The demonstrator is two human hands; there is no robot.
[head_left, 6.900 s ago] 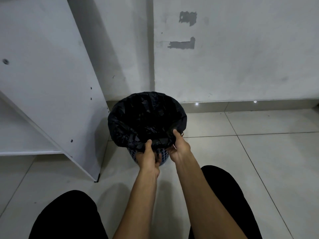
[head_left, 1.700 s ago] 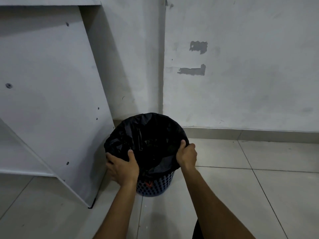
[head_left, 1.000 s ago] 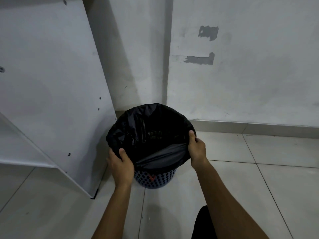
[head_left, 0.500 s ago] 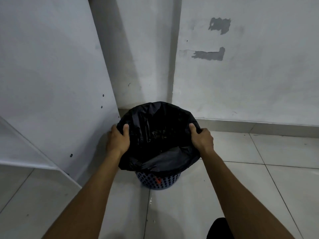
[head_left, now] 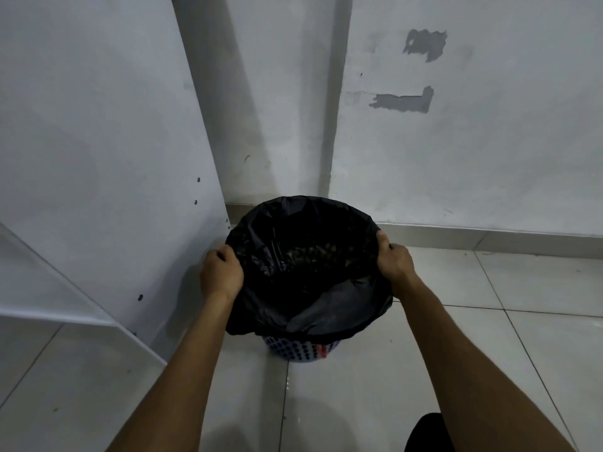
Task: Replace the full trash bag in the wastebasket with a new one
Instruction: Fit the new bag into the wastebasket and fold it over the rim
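Observation:
A black trash bag (head_left: 326,308) lines a round perforated blue-and-white wastebasket (head_left: 293,349) standing on the tiled floor near the wall corner. The bag's edge is folded down over the rim and hides most of the basket; only its lower part shows. My left hand (head_left: 220,275) grips the bag's folded edge on the left side of the rim. On the right side, my right hand (head_left: 393,261) grips the edge with the thumb inside the opening. The bag's inside is dark and crinkled.
A white shelf panel (head_left: 98,158) leans close on the basket's left, almost touching my left hand. The white wall (head_left: 456,158) with grey patches and a skirting strip stands just behind. Pale floor tiles (head_left: 489,353) stretch to the right and front.
Both hands have slid from the near side of the rim to its left and right sides, spreading the bag's edge over the basket. The view has moved closer.

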